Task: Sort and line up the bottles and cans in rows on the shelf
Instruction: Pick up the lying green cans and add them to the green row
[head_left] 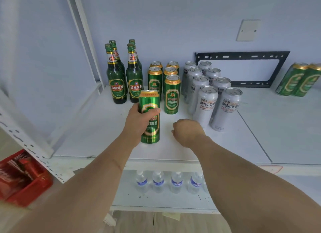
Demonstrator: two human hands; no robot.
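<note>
My left hand (pixel 139 121) grips a green beer can (pixel 150 118), upright and low over the white shelf (pixel 97 128), in front of the left row of green cans (pixel 171 93). My right hand (pixel 187 131) hovers beside it as a loose fist with nothing in it. Several green beer bottles (pixel 116 79) stand in two rows at the back left. Two rows of silver cans (pixel 206 104) stand to the right of the green ones. Two more green cans (pixel 297 81) stand apart at the far right.
A black metal bracket (pixel 243 56) leans on the back wall behind the silver cans. A lower shelf holds several water bottles (pixel 159 181). A red crate (pixel 22 177) sits on the floor at left. A white upright post (pixel 83 38) bounds the shelf's left side.
</note>
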